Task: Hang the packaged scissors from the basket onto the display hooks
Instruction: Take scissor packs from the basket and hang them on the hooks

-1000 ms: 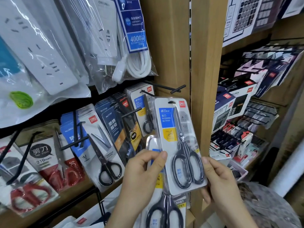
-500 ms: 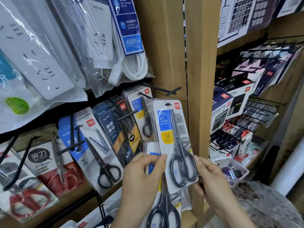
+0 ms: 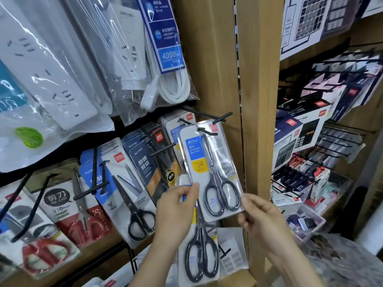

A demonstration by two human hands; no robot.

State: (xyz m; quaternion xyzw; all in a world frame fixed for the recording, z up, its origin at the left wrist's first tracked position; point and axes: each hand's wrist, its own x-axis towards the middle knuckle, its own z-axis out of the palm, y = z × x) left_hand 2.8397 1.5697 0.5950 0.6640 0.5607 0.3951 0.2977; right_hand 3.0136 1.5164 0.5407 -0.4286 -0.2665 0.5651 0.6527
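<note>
A clear blister pack of black-handled scissors [image 3: 209, 170] with a blue and yellow label is held upright against the display. Its hang hole sits at the tip of a black display hook [image 3: 205, 130], and a second hook [image 3: 222, 118] juts out just above. My right hand [image 3: 261, 218] pinches the pack's lower right corner. My left hand [image 3: 176, 212] touches the pack's left edge with the thumb and grips a second scissors pack [image 3: 202, 255] that hangs lower, behind the first. The basket is out of view.
More scissors packs [image 3: 132, 195] hang on hooks to the left. Bagged white power strips [image 3: 165, 79] hang above. A wooden post [image 3: 257, 100] stands right of the hooks, and boxed calculators [image 3: 298, 137] fill the shelves beyond it.
Both hands have raised the front scissors pack up and towards the display. Its hang hole has moved from below the hook to the hook's tip.
</note>
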